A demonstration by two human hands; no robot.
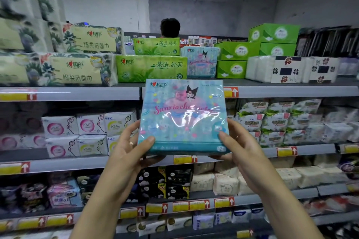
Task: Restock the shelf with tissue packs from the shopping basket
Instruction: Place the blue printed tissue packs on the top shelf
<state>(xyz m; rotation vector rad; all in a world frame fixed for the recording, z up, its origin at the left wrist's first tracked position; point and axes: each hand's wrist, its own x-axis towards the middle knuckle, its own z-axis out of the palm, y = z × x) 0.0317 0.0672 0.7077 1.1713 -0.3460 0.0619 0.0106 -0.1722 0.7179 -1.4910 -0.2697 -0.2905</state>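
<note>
A turquoise cartoon-print tissue pack (pixel 182 116) is held upright in front of the shelves, just below the top shelf (pixel 272 88). My left hand (pixel 130 149) grips its lower left corner, thumb on the front. My right hand (pixel 239 145) grips its lower right corner the same way. A matching turquoise pack (pixel 201 62) stands on the top shelf right behind and above the held one, between green tissue packs (pixel 151 68) and green boxes (pixel 231 69). The shopping basket is out of view.
The top shelf also carries beige floral packs (pixel 77 68) at left and white packs (pixel 275 70) at right. Lower shelves hold pad packets and small tissue bundles. A person's head (pixel 170 27) shows beyond the top shelf.
</note>
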